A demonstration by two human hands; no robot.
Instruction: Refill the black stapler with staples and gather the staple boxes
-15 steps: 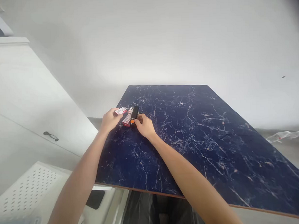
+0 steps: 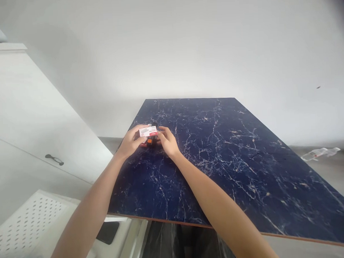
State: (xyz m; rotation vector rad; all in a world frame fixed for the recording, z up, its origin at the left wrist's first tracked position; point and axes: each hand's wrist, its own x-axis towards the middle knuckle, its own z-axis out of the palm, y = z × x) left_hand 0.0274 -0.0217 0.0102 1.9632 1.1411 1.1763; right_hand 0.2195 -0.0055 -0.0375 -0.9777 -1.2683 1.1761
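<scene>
A small red-and-white box [image 2: 148, 131] with print on its face is held up above the table in my left hand [image 2: 129, 142], the thumb in front and the fingers behind. My right hand [image 2: 168, 141] is at the box's right end, its thumb and index finger closing on that edge. Behind and below the box lies a black object with an orange part [image 2: 150, 141], mostly covered. Another red-edged box [image 2: 143, 144] shows a little under my left thumb. What else lies beneath the held box is hidden.
The dark blue marbled table [image 2: 213, 165] stands against a white wall. To the left is a white cabinet [image 2: 40, 112] with a dark handle. A black phone-like slab [image 2: 108, 232] lies below the table's left front edge. Clear plastic packaging [image 2: 318, 153] lies beyond the right edge.
My left hand has brought the box rightward, over the black object. My right hand has left the black object's side and come to the box's right end. The view has shifted slightly.
</scene>
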